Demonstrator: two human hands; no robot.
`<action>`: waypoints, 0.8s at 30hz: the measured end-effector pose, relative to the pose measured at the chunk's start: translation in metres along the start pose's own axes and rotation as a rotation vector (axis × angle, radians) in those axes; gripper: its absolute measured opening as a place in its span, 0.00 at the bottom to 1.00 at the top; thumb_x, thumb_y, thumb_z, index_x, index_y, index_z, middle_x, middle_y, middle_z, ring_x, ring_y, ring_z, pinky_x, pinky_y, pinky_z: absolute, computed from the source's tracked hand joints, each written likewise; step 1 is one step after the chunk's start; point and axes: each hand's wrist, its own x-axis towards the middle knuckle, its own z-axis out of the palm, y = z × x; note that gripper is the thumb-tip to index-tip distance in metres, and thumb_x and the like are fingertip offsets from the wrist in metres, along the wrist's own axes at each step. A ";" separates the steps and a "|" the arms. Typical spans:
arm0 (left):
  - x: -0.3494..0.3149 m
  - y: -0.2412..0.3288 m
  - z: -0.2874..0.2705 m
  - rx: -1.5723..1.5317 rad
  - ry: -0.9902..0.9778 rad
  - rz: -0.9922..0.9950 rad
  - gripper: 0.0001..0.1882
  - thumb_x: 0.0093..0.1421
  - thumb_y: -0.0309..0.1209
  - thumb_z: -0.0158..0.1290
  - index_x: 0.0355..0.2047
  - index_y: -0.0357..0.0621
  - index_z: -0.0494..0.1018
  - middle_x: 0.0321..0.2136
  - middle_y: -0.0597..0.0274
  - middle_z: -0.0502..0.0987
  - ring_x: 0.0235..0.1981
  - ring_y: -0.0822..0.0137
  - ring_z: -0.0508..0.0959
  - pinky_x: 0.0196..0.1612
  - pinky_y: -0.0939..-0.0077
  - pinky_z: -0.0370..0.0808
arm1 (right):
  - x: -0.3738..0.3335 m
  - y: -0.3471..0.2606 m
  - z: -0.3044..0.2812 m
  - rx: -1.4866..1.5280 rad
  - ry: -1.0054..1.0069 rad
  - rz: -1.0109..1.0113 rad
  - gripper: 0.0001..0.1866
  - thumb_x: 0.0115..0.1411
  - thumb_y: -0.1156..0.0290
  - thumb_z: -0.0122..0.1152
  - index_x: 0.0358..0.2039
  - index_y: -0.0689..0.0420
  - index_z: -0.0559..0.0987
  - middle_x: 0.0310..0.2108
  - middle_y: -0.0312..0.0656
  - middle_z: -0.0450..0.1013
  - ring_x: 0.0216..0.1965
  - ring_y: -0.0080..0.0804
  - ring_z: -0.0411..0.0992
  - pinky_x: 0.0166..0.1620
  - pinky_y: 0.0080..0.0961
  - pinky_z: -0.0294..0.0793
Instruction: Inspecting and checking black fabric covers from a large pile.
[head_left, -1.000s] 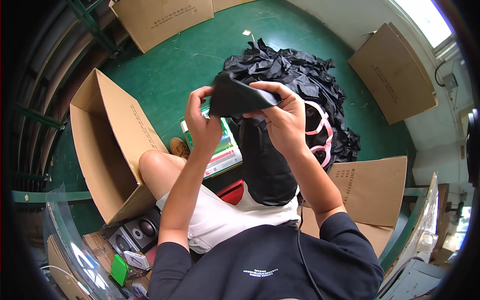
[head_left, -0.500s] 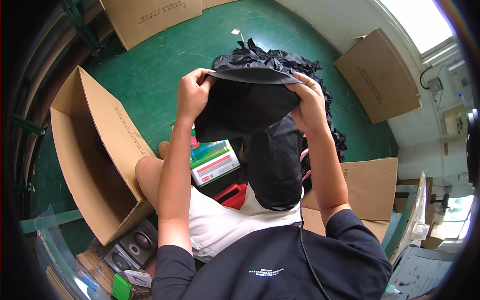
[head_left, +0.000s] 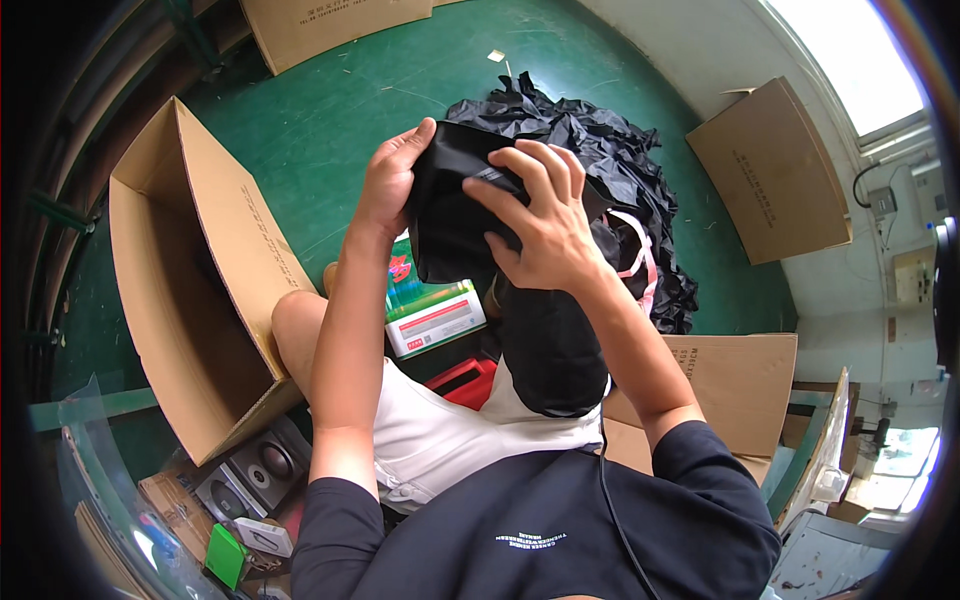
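Observation:
A flat piece of black fabric point(head_left: 452, 235), perhaps a pouch, hangs upright before me above my lap. At its upper left edge, my left hand point(head_left: 390, 180) grips the cloth with the thumb against it. My right hand point(head_left: 545, 215) lies over its right side, fingers spread and bent, touching the cloth; what is under the palm is hidden. More smooth black fabric point(head_left: 550, 360) drapes over my right leg. Beyond the hands, a large heap of crumpled black fabric point(head_left: 640, 165) lies on the floor, and a pink strap point(head_left: 645, 260) shows beside it.
An open cardboard box point(head_left: 245, 230) stands at my left. Between my legs are a green and white package point(head_left: 435, 320) and a red object point(head_left: 465, 385). Another carton point(head_left: 735, 390) lies at right, and a cardboard sheet point(head_left: 770, 170) leans on the wall. Speakers point(head_left: 265, 465) sit lower left.
My right hand has let go of the upper right edge and moved left onto the fabric's face. The fabric, stretched wide between both hands before, is now folded narrower and turned.

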 end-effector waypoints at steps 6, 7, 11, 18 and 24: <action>0.007 -0.009 -0.011 -0.009 0.347 0.107 0.16 0.69 0.40 0.47 0.38 0.39 0.76 0.33 0.60 0.80 0.31 0.68 0.80 0.40 0.71 0.78 | -0.015 0.028 -0.001 -0.071 0.054 -0.100 0.16 0.34 0.74 0.60 0.30 0.55 0.77 0.36 0.36 0.74 0.50 0.37 0.71 0.59 0.44 0.57; 0.013 -0.007 -0.022 -0.069 0.417 0.105 0.18 0.68 0.42 0.46 0.38 0.39 0.76 0.35 0.57 0.81 0.34 0.64 0.81 0.43 0.68 0.79 | -0.017 0.027 -0.011 -0.031 0.046 -0.147 0.15 0.34 0.75 0.60 0.29 0.56 0.76 0.34 0.37 0.73 0.47 0.37 0.72 0.59 0.43 0.58; 0.002 0.015 -0.083 -0.329 0.101 0.129 0.23 0.69 0.46 0.44 0.38 0.36 0.76 0.35 0.52 0.81 0.32 0.59 0.83 0.41 0.63 0.81 | -0.042 0.020 -0.047 0.310 -0.774 -0.051 0.15 0.36 0.76 0.65 0.30 0.58 0.77 0.29 0.39 0.73 0.37 0.40 0.73 0.53 0.34 0.67; -0.005 0.020 -0.025 -0.102 0.160 0.107 0.17 0.67 0.42 0.49 0.32 0.39 0.75 0.26 0.61 0.79 0.24 0.70 0.79 0.28 0.77 0.79 | -0.038 0.030 -0.047 0.716 -0.385 0.456 0.20 0.53 0.69 0.69 0.45 0.61 0.75 0.41 0.43 0.76 0.45 0.33 0.74 0.48 0.29 0.72; -0.010 0.001 0.010 -0.103 0.101 -0.007 0.16 0.66 0.43 0.51 0.32 0.41 0.74 0.25 0.63 0.78 0.23 0.74 0.79 0.27 0.80 0.78 | -0.028 0.033 0.022 0.718 -0.157 0.570 0.28 0.59 0.63 0.66 0.57 0.60 0.68 0.49 0.42 0.72 0.53 0.31 0.69 0.59 0.33 0.63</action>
